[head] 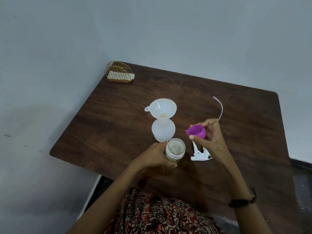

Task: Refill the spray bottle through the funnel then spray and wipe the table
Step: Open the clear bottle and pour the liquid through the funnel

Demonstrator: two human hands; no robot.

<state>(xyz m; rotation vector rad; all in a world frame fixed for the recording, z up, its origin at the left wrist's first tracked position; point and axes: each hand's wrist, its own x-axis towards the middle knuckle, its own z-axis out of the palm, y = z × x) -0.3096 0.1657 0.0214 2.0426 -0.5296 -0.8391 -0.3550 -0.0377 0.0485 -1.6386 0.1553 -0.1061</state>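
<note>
A: Start with the biggest thing. What carries it all?

B: A dark wood-grain desk [118, 107], set into a corner of pale walls. Both forearms reach in over its near edge, and the person's patterned red and black clothing [160, 215] shows at the bottom.

A: And the hands?

B: They are apart, each busy with its own thing. The left hand [152, 157] is wrapped round the side of a clear jar [174, 152], fingers curled under it, the jar's open mouth facing the camera with foamy yellowish liquid inside. The right hand [210, 134] is raised above the desk, wrist bent, thumb and fingers pinching a purple lid [196, 131] with its hollow side up. A dark band [238, 203] sits on the right wrist.

A: Where is the bottle to be refilled?

B: The translucent white spray bottle [163, 132] stands upright near the middle of the desk, just beyond the jar. A white funnel [163, 108] sits in its neck, with a little yellowish liquid at the funnel's throat.

A: The sprayer top?

B: The white trigger head [199, 153] lies on the desk under the right hand, and its thin dip tube [220, 108] curves away past the fingers.

A: Anything else?

B: A gold wire holder [119, 73] with something white in it sits at the far left corner.

A: Any labels or writing?

B: None I can read on the jar, bottle or lid.
</note>
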